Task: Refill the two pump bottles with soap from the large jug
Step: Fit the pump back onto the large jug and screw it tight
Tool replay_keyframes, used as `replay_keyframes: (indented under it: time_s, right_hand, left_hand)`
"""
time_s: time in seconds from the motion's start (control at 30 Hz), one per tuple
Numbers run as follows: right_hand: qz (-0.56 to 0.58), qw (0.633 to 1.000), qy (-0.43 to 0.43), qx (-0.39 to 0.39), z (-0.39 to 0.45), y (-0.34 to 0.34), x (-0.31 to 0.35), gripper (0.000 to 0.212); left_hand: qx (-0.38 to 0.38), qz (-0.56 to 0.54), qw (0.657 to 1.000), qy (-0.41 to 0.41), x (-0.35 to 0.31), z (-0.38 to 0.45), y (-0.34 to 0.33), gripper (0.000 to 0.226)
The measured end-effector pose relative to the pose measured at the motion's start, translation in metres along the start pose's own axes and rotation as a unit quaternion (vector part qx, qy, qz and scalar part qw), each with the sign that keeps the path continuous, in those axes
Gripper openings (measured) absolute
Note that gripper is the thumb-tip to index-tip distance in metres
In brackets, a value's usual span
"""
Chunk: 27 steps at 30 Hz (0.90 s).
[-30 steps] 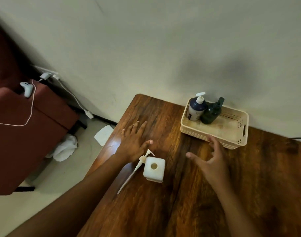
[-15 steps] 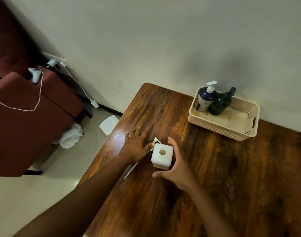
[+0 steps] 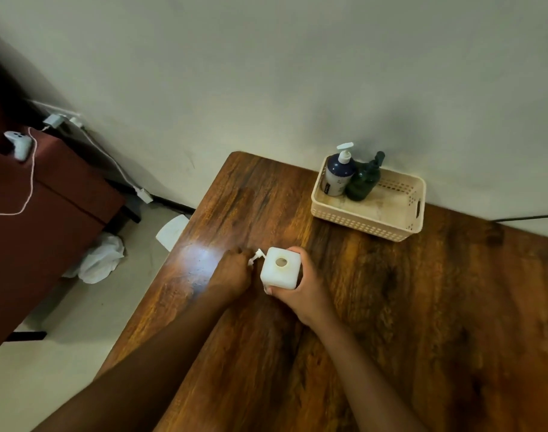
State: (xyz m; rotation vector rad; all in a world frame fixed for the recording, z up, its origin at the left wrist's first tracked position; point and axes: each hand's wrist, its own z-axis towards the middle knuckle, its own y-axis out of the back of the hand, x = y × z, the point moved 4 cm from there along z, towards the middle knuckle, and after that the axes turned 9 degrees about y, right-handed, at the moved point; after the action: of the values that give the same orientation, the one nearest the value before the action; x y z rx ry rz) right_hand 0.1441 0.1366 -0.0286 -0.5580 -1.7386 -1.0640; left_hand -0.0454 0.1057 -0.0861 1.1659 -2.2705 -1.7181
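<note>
A white square bottle with an open round neck stands on the wooden table. My right hand grips it from the right and near side. Just left of it, my left hand curls its fingers round the white pump head, which lies on the table; the pump's tube is hidden under the hand. At the back, a cream basket holds a navy-and-white pump bottle and a dark green pump bottle. No large jug is in view.
The table's left edge runs close to my left forearm, with floor beyond. A dark red sofa stands at the left with a white controller and cable on it. White cloth and paper lie on the floor. A wall backs the table.
My right hand came from near the basket and closed round the white bottle. My left hand went from lying flat beside the pump to curling its fingers round the pump head.
</note>
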Motion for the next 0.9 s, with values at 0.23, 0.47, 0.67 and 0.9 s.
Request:
replay_keyframes:
  time_s: [0.23, 0.47, 0.67, 0.9]
  right_hand:
    - [-0.036, 0.998, -0.001, -0.061, -0.021, 0.077, 0.02, 0.091]
    - [-0.013, 0.993, 0.017, -0.113, -0.054, 0.175, 0.063, 0.092]
    - [-0.024, 0.985, 0.069, -0.159, -0.085, 0.251, 0.113, 0.093]
    - [-0.079, 0.965, 0.113, -0.221, -0.12, 0.315, 0.17, 0.085]
  left_hand:
    - [-0.046, -0.086, 0.993, -0.068, -0.068, -0.026, 0.042, 0.029]
    - [-0.096, -0.14, 0.969, -0.177, -0.19, -0.078, 0.116, 0.014]
    - [-0.127, -0.212, 0.947, -0.204, -0.29, -0.129, 0.191, 0.024]
    - [-0.144, -0.337, 0.891, -0.27, -0.378, -0.21, 0.307, 0.016]
